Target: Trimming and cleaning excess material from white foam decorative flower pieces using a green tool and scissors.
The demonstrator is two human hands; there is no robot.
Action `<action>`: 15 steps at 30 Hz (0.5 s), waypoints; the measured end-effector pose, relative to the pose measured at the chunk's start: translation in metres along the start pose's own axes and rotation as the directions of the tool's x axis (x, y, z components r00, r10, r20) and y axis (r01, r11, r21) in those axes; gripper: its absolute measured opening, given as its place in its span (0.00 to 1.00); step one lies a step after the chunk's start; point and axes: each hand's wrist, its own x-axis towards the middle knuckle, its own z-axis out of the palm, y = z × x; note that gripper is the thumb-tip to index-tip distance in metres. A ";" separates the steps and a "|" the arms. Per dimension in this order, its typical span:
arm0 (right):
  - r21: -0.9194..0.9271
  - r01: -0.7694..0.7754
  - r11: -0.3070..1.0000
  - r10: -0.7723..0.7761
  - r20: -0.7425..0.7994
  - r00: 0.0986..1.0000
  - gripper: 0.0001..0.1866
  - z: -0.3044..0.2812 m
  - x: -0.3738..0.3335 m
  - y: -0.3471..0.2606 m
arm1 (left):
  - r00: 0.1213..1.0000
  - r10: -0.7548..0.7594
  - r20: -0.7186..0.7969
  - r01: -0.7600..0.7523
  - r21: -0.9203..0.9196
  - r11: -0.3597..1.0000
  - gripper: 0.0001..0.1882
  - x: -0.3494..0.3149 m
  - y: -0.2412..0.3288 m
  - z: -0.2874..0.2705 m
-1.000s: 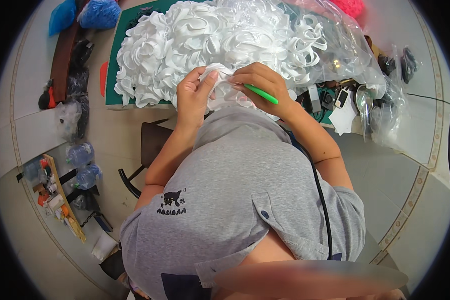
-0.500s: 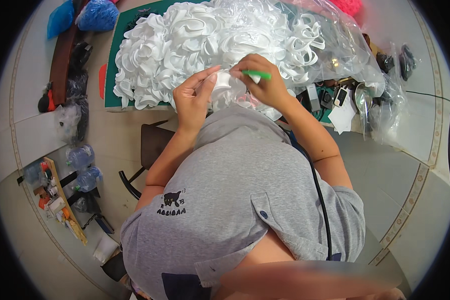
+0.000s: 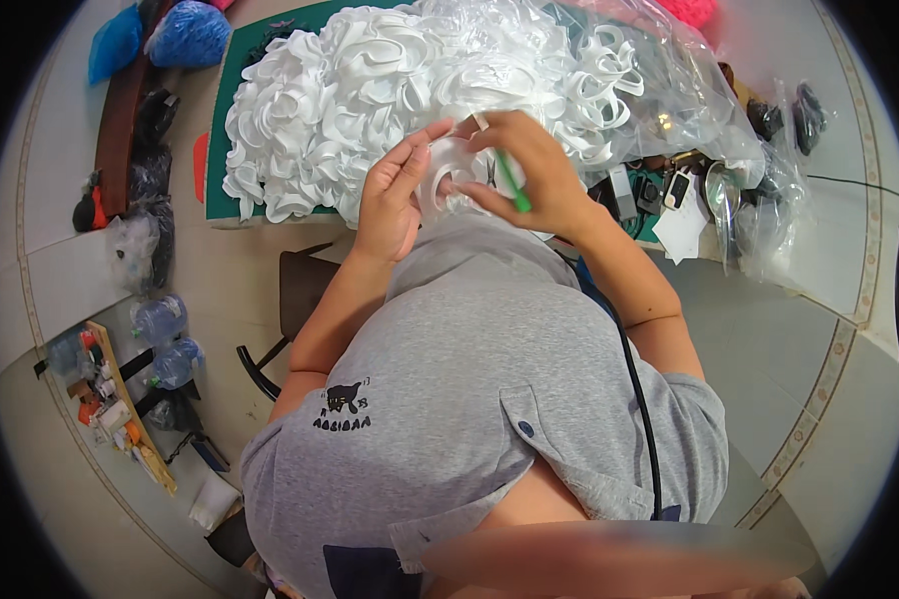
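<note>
My left hand (image 3: 395,195) pinches a white strap loop (image 3: 451,165) between thumb and fingertips, just above my lap. Close on its right, my right hand (image 3: 534,170) keeps a small green-handled tool (image 3: 512,182) tucked against the palm; its kind is not clear. The right thumb and forefinger curve around the white strap, and its upper end shows by the forefinger. Whether they touch it I cannot tell. Beyond both hands a big heap of white strap loops (image 3: 370,90) covers much of the table.
A green mat (image 3: 218,180) shows at the table's left edge. Clear plastic bags (image 3: 689,110) spread over the right side. Near the right front lie small black devices and white paper (image 3: 681,232). A dark chair (image 3: 305,290) stands left, and a black cable (image 3: 641,399) runs down my shirt.
My right thumb has spread away from the forefinger, and the green-handled tool has swung from nearly level to steeply tilted. My left hand has shifted slightly right, still pinching the white strap.
</note>
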 end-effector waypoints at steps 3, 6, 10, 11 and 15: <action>-0.291 0.208 0.934 -0.200 0.059 0.978 0.14 0.010 0.000 0.006 | 1.000 -0.004 0.007 0.004 0.055 0.998 0.17 0.001 -0.004 0.000; -0.057 -0.088 0.995 0.071 -0.260 0.963 0.09 0.000 0.001 0.016 | 0.998 0.061 0.001 -0.060 0.243 0.968 0.15 -0.001 -0.011 -0.014; 0.374 -0.402 0.836 0.545 -0.472 0.693 0.05 -0.028 0.000 0.051 | 0.990 0.143 0.005 -0.142 0.188 0.972 0.09 -0.004 -0.005 -0.032; 0.489 -0.322 0.811 0.563 -0.499 0.659 0.06 -0.035 -0.003 0.070 | 0.990 0.139 -0.004 -0.139 0.039 0.990 0.08 -0.006 -0.003 -0.040; 0.803 -0.104 0.587 0.764 -0.507 0.398 0.09 -0.063 -0.012 0.102 | 0.954 0.087 -0.285 -0.204 -0.412 0.888 0.07 -0.007 -0.003 -0.089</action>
